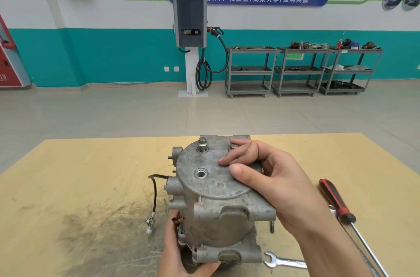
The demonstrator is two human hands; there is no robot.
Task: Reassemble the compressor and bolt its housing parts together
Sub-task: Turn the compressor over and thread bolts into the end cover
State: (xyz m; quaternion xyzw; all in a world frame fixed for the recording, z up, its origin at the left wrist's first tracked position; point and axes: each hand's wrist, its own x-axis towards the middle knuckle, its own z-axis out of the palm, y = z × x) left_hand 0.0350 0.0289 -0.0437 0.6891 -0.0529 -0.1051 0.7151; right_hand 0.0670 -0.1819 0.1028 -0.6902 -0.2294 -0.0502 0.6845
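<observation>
hands (272,186), dull cast-metal cylindrical compressor (218,197)

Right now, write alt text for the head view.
Two hands steady a grey metal compressor standing upright on a wooden table: the right hand on its top cover, the left hand gripping its base. A screwdriver and wrench lie to the right.

Table (91,174): pale wood, dark smudges lower left.
Centre: compressor (218,199) standing upright.
Right: screwdriver (336,201).
Lower right: wrench (284,262), loose bolt (272,226).
</observation>
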